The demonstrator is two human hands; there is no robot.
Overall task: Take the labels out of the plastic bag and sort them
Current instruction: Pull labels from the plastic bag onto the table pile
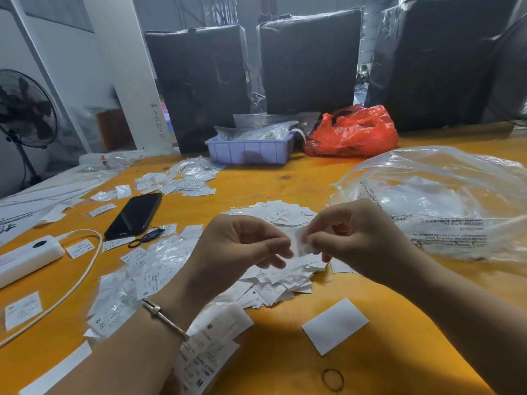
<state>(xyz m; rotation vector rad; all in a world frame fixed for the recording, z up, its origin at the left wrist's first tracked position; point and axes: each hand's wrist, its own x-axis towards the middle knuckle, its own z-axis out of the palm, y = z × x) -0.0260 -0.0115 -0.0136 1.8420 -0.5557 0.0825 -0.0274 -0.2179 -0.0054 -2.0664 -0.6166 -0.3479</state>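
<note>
My left hand (242,246) and my right hand (353,238) meet above the orange table (285,360), both pinching one small white label (299,243) between thumb and fingers. Under the hands lies a heap of loose white labels (279,283). More labels marked S and M lie in small clear bags (142,269) on the left, and a stack marked M (205,354) rests under my left wrist. A large clear plastic bag (445,201) lies crumpled to the right of my right hand.
A black phone (134,215), a white power bank (25,259) with its cable, a blank white card (335,326) and a rubber band (332,380) lie on the table. At the back stand a lilac tray (248,151), a red bag (353,132) and black wrapped bundles (308,61).
</note>
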